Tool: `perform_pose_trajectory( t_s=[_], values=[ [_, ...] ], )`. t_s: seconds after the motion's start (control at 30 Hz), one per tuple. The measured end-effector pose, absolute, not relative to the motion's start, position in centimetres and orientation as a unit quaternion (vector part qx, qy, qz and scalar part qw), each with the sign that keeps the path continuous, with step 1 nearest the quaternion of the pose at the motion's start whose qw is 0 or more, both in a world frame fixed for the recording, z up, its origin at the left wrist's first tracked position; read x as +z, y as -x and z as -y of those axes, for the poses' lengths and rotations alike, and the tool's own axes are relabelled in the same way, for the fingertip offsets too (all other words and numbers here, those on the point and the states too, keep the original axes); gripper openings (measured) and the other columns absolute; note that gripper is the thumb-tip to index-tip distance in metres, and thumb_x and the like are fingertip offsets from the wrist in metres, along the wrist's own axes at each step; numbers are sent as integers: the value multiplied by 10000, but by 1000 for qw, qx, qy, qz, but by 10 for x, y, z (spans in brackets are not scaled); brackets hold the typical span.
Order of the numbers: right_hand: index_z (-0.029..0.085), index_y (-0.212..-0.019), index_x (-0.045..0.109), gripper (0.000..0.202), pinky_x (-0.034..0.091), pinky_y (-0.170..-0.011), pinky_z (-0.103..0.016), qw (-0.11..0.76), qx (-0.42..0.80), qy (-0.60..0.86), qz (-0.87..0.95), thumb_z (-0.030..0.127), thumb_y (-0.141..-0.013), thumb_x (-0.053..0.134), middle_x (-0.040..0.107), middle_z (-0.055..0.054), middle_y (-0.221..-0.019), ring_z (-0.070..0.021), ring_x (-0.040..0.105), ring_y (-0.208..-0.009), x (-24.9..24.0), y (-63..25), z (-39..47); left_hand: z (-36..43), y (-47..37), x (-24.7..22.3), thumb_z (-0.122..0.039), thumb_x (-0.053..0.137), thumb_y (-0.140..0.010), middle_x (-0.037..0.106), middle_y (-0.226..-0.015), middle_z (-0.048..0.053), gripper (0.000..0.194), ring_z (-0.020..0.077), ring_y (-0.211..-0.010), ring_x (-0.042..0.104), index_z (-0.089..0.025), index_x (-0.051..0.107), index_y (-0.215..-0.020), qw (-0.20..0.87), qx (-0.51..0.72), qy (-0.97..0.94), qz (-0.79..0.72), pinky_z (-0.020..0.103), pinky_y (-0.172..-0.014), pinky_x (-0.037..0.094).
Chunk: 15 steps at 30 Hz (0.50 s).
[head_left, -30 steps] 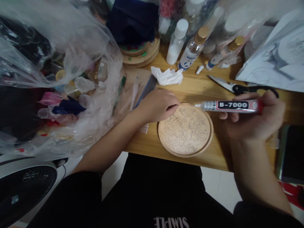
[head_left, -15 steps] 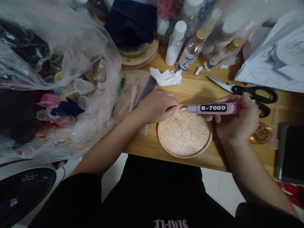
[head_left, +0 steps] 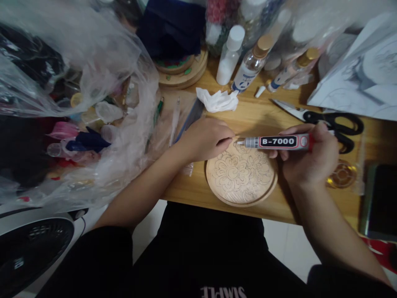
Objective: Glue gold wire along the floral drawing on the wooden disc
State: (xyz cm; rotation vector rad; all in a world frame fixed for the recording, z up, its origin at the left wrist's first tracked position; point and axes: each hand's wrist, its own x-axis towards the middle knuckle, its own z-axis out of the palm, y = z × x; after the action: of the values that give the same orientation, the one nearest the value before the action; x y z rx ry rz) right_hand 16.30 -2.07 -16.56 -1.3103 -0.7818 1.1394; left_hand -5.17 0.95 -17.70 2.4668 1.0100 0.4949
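A round wooden board point(head_left: 242, 178) with flower outlines drawn on it lies near the table's front edge. My right hand point(head_left: 310, 159) holds a B-7000 glue tube point(head_left: 279, 142) level above the board's upper right part, its nozzle pointing left. Over the board's upper left edge is my left hand point(head_left: 211, 138), its thumb and fingertips pinched together close to the nozzle. Something very thin seems to show at those fingertips, too small to make out. Whether the nozzle touches anything cannot be seen.
Scissors point(head_left: 331, 122) and a gold spool point(head_left: 342, 174) lie right, by a phone point(head_left: 380, 200). Behind are crumpled tissue point(head_left: 217, 100), a small white cap point(head_left: 260, 91) and bottles point(head_left: 228, 56). Plastic bags point(head_left: 124, 165) with craft bits fill the left; a fan point(head_left: 34, 248) stands lower left.
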Motion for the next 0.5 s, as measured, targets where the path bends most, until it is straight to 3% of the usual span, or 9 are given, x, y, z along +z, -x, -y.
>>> perform_pose_trajectory(
  t_s=[0.17, 0.37, 0.5],
  values=[
    [189, -549, 648, 323, 338, -320, -286, 575, 497, 559, 331, 467, -714, 630, 443, 25, -361, -110, 384, -309, -165, -163, 21, -10, 52, -178, -189, 549, -921, 720, -775, 25, 206, 139, -748, 641, -172, 736, -835, 221, 174, -887, -365, 258, -654, 416],
    [182, -557, 654, 311, 329, -314, -280, 581, 490, 560, 330, 457, -702, 640, 493, 20, -405, -95, 381, -311, -165, -160, 20, -10, 53, -177, -188, 549, -918, 710, -763, 23, 204, 139, -733, 633, -165, 740, -848, 220, 175, -888, -363, 262, -642, 412],
    [184, -536, 641, 309, 326, -304, -279, 581, 490, 561, 328, 447, -696, 621, 436, 28, -354, -103, 370, -295, -164, -161, 20, -9, 53, -177, -210, 529, -936, 703, -760, 18, 231, 136, -733, 630, -173, 732, -831, 218, 168, -890, -363, 261, -646, 413]
  ],
)
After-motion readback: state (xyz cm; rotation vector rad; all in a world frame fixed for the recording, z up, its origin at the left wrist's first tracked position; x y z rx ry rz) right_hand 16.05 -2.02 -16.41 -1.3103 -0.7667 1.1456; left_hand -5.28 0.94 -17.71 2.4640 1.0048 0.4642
